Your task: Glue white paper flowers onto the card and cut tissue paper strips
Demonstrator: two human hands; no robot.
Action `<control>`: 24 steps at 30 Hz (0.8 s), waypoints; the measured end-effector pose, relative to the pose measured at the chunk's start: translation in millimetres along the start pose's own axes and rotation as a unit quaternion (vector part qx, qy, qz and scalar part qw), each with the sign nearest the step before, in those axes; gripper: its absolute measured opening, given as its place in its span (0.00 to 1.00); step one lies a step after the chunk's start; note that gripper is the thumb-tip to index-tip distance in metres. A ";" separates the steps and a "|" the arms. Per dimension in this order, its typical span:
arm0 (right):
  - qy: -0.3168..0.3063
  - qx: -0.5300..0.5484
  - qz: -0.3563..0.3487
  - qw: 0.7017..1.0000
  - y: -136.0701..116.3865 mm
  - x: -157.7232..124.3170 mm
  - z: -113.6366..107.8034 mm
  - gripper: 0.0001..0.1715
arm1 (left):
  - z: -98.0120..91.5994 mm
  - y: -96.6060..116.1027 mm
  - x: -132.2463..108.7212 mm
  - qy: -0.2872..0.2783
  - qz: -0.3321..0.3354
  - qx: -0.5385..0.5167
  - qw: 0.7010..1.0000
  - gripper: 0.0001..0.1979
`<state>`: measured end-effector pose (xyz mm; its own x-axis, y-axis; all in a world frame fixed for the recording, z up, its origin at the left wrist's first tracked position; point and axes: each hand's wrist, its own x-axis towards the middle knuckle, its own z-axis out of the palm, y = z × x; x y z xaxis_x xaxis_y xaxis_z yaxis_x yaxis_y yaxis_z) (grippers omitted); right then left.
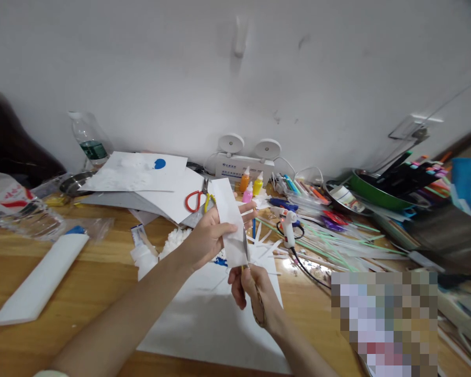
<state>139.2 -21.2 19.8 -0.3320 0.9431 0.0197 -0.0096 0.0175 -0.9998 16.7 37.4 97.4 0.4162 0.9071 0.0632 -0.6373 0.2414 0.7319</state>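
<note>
My left hand (210,238) grips a strip of white paper (228,222) upright, its thumb across the front and fingers behind. Just below, my right hand (255,288) is closed around the handles of a pair of scissors (260,309), whose blades run up along the paper's right edge. Under both hands lies a large white sheet (215,319) on the table. Beyond it sit a pile of white fluffy bits (175,241) and a fan of thin white strips (265,243), partly hidden by my hands. Red-and-yellow scissors (194,201) lie behind my left hand.
A white glue gun (288,229) with a black cord stands at the right, before scattered straws (337,246). Small paint bottles (245,180) stand by a white router (243,166). A folded white paper (43,280) and a large plastic bottle (15,201) occupy the left.
</note>
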 end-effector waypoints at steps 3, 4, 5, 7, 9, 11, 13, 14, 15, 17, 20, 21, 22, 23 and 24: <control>0.000 -0.005 0.005 1.000 0.1 -0.2 -0.4 0.32 | 0.1 0.1 0.3 0.004 -0.006 -0.005 1.000 0.36; 0.000 -0.009 0.009 1.000 -0.4 -0.4 -0.5 0.32 | 0.3 0.2 0.4 0.005 -0.006 -0.004 1.000 0.36; 0.000 -0.012 0.013 1.000 -1.1 -0.6 -0.6 0.32 | 0.5 0.3 0.5 0.006 -0.006 -0.002 1.000 0.35; 0.002 -0.021 0.020 1.000 -2.8 -1.0 -0.8 0.31 | 0.7 0.3 0.4 0.006 -0.007 0.001 1.000 0.33; 0.006 -0.027 0.025 0.999 -3.7 -1.0 -0.7 0.32 | 0.8 -0.1 0.3 0.004 -0.008 0.000 1.000 0.31; 0.006 -0.029 0.028 0.999 -3.5 -0.3 -0.4 0.32 | 0.6 -0.7 0.3 -0.001 -0.011 -0.003 1.000 0.29; 0.007 -0.030 0.033 0.999 -2.5 0.7 0.0 0.32 | 0.4 -0.8 0.5 -0.008 -0.017 -0.005 1.000 0.28; 0.009 -0.031 0.037 0.999 -1.9 1.1 0.2 0.32 | 0.3 -0.7 0.7 -0.009 -0.020 -0.005 1.000 0.28; 0.010 -0.032 0.042 0.999 -1.4 1.5 0.5 0.32 | 0.3 -0.4 0.9 -0.008 -0.022 -0.006 1.000 0.27; 0.012 -0.035 0.052 0.998 -0.9 1.6 0.8 0.32 | 0.3 0.3 1.3 0.000 -0.026 -0.006 1.000 0.26; 0.014 -0.037 0.060 0.997 -1.2 1.2 1.3 0.32 | 0.3 1.0 1.9 0.011 -0.027 -0.012 0.999 0.24; 0.017 -0.036 0.062 0.997 -1.4 1.1 1.4 0.32 | 0.3 1.1 2.0 0.013 -0.028 -0.015 0.999 0.24; 0.019 -0.035 0.064 0.997 -1.8 1.1 1.7 0.32 | 0.3 1.1 2.2 0.015 -0.029 -0.017 0.999 0.23; 0.022 -0.033 0.068 0.997 -2.1 1.2 1.9 0.33 | 0.4 1.1 2.3 0.019 -0.028 -0.018 0.999 0.23; 0.024 -0.031 0.071 0.997 -2.5 1.3 2.2 0.33 | 0.5 1.0 2.4 0.023 -0.028 -0.019 0.999 0.22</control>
<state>136.7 -20.7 22.3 -0.2806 0.9521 -0.1216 0.0926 -0.0992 -0.9907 17.3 39.7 98.6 0.4217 0.9067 -0.0090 -0.6390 0.3042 0.7065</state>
